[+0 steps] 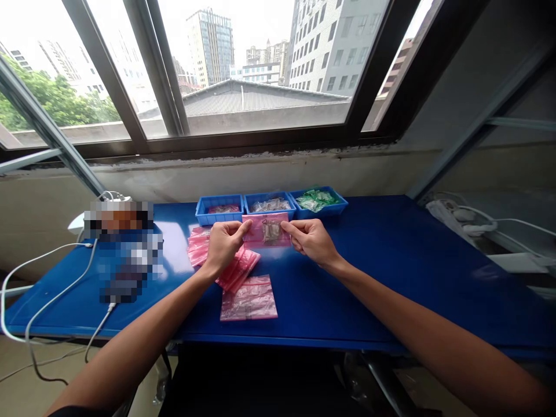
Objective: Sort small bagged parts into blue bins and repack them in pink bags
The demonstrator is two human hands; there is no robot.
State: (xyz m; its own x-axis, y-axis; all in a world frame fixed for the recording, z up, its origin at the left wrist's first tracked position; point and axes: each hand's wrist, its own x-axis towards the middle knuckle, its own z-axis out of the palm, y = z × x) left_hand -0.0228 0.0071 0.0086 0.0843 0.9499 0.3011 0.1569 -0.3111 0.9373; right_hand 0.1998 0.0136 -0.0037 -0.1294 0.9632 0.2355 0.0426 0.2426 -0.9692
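Observation:
A pink see-through plastic bag (256, 234) is stretched between my two hands above the table. Small greyish parts show through its right half, too indistinct to name. My left hand (225, 243) pinches the bag's left edge between thumb and fingers. At the right edge, my right hand (313, 238) grips it the same way. Below and left of the held bag lies a spread of pink bags (238, 270), partly covered by my left hand and wrist. Nearer the table's front edge a single flat pink bag (248, 301) lies apart from my hands.
Along the back stand a blue bin with pink packets (222, 209), a blue bin with clear packets (271, 205) and a blue bin with green-edged packets (319, 200). White cables (47, 246) cross the left side of the blue table (382, 255). Blurred items sit there.

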